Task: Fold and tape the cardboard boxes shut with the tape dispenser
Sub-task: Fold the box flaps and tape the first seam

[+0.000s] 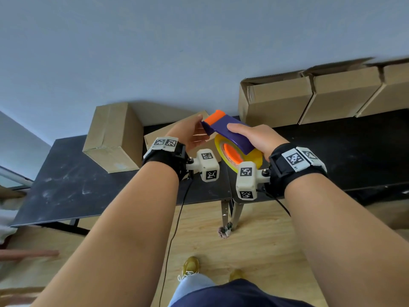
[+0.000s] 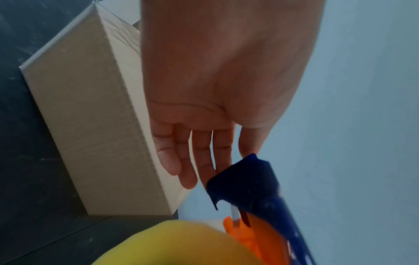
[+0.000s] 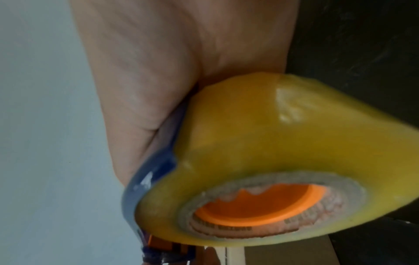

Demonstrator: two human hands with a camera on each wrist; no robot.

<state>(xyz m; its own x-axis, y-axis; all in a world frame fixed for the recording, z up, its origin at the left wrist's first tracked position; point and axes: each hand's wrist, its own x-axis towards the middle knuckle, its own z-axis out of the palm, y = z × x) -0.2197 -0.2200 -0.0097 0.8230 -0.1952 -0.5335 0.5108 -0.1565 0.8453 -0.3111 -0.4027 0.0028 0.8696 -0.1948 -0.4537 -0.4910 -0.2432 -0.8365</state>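
Observation:
My right hand [image 1: 243, 136] grips a purple tape dispenser [image 1: 230, 129] with an orange front piece and a yellow tape roll [image 1: 239, 156], held in the air over the black table. In the right wrist view the tape roll [image 3: 272, 152] fills the frame under my palm. My left hand [image 1: 194, 131] reaches to the dispenser's front end. Its fingers [image 2: 188, 161] are straight and touch the dispenser's blue nose [image 2: 249, 182]. A closed cardboard box [image 1: 112, 138] stands at the left. Another cardboard box [image 1: 174, 129] lies partly hidden beneath my hands.
A row of cardboard boxes [image 1: 309, 96] with raised flaps lines the wall at the back right. The black table [image 1: 66, 185] has metal legs [image 1: 230, 213] on a wooden floor. Another person's hand [image 1: 28, 254] shows at the lower left edge.

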